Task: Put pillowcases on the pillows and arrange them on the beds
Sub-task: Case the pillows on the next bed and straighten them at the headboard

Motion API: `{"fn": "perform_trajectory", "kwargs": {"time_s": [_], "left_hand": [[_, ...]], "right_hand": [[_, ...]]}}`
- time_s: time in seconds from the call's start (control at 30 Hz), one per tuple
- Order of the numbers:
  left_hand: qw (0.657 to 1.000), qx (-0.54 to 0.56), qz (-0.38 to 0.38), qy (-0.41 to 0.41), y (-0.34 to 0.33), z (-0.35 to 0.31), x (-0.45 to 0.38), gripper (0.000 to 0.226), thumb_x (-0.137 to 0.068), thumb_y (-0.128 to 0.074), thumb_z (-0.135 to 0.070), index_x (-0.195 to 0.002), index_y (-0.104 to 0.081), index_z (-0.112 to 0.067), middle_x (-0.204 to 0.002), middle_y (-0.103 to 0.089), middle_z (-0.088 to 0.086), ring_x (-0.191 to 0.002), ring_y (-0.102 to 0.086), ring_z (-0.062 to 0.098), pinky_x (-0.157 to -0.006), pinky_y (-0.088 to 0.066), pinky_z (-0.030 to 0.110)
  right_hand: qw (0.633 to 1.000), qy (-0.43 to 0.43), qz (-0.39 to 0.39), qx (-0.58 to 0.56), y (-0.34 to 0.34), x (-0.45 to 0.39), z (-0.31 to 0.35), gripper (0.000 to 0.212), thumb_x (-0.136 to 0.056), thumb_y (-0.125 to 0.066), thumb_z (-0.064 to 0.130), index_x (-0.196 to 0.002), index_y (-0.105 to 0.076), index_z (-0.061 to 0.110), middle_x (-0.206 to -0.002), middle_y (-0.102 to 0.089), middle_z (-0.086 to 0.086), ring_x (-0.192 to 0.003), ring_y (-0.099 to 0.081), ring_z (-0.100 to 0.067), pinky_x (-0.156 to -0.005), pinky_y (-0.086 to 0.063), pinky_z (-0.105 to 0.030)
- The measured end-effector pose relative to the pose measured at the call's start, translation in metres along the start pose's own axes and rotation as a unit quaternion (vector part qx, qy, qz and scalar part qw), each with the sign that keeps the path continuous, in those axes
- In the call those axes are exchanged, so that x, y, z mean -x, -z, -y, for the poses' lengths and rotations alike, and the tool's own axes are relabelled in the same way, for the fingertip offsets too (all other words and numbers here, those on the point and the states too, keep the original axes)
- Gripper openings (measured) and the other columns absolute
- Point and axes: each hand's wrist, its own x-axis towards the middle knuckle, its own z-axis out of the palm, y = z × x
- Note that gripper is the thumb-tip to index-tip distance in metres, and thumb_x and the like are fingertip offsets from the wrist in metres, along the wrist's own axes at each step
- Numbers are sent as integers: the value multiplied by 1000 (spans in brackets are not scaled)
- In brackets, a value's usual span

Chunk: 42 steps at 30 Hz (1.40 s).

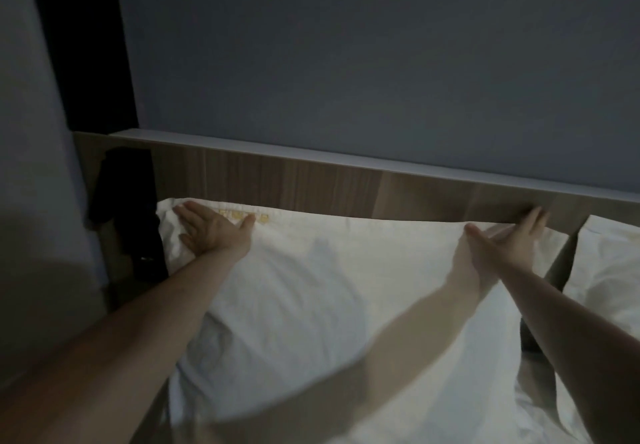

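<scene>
A large white pillow in a pillowcase (311,298) lies against the wooden headboard (346,187), with yellow stitching along its far edge. My left hand (211,232) rests flat on the pillow's far left corner, fingers straight. At the far right corner my right hand (509,242) presses with its fingers stretched toward the headboard. Both forearms reach across the pillow; the right one is blurred.
A second white pillow (609,263) lies to the right, apart from the first by a dark gap. Dark cloth (128,208) hangs off the headboard's left end. A grey-blue wall rises behind; the room is dim.
</scene>
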Motion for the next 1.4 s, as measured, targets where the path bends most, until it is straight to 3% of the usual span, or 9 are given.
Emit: {"fn": "perform_trajectory", "kwargs": {"time_s": [0.3, 0.4, 0.6, 0.73, 0.87, 1.03, 1.13, 1.3, 1.4], "left_hand": [[998, -6, -15, -58, 12, 29, 1, 132, -72, -81, -67, -164, -6, -10, -173, -2, 14, -159, -9, 36, -127, -20, 52], [996, 11, 24, -80, 28, 41, -7, 122, -65, -88, -63, -158, -26, -12, -163, -21, 15, -149, -32, 38, -117, -38, 51], [980, -26, 111, -165, 63, 41, 10, 89, -81, -80, -54, -150, -42, -14, -160, -29, 11, -148, -32, 35, -119, -35, 49], [948, -49, 161, -271, 98, 59, 50, 84, -65, -56, -69, -131, -59, -18, -147, -43, 2, -140, -43, 24, -119, -36, 39], [917, -56, 208, -335, 135, 101, 86, 62, -72, -50, -67, -117, -63, -27, -133, -48, -15, -125, -48, 0, -104, -36, 16], [913, -37, 254, -319, 182, 153, 112, 26, -88, -70, -49, -110, -63, -39, -124, -50, -30, -117, -51, -14, -96, -40, 10], [919, -13, 244, -309, 206, 188, 116, 23, -91, -76, -35, -107, -62, -43, -124, -50, -35, -120, -48, -18, -96, -38, 7], [919, 27, 260, -295, 238, 238, 92, 22, -90, -75, -42, -109, -62, -44, -126, -56, -29, -126, -52, -10, -103, -43, 24], [914, 69, 281, -286, 248, 259, 73, 27, -82, -67, -55, -106, -66, -41, -123, -59, -28, -122, -55, -12, -101, -40, 12]], "right_hand": [[999, 24, 40, 5, 6, -8, 2, 131, -78, -85, 49, -164, 4, 9, -173, 14, -9, -160, -7, -30, -128, -18, -44], [999, 34, 30, 6, 1, 7, 9, 123, -80, -84, 47, -164, -1, 11, -173, 8, -8, -160, -6, -30, -128, -20, -46], [994, 94, 51, -27, -15, 77, 25, 102, -89, -76, 47, -164, -15, 15, -174, -3, -2, -159, -11, -24, -126, -22, -42], [981, 136, 132, -47, -16, 143, 30, 76, -92, -73, 41, -156, -40, 18, -170, -24, -2, -155, -28, -23, -122, -28, -38], [960, 172, 218, -43, -14, 212, 46, 50, -91, -74, 40, -138, -64, 26, -158, -45, 1, -145, -43, -17, -118, -32, -30], [936, 161, 287, -126, -26, 308, 72, 32, -90, -77, 33, -121, -71, 39, -142, -60, 12, -134, -55, -6, -111, -48, -44], [927, 150, 306, -156, -37, 361, 94, 29, -92, -76, 26, -115, -71, 44, -137, -61, 20, -130, -56, 1, -105, -53, -37], [911, 104, 350, -194, -61, 427, 143, 23, -96, -71, 20, -113, -74, 35, -126, -69, 19, -118, -64, 2, -89, -54, -15], [906, 73, 368, -196, -78, 452, 169, 23, -98, -68, 16, -116, -74, 29, -122, -73, 16, -116, -67, -1, -86, -52, -13]]}}
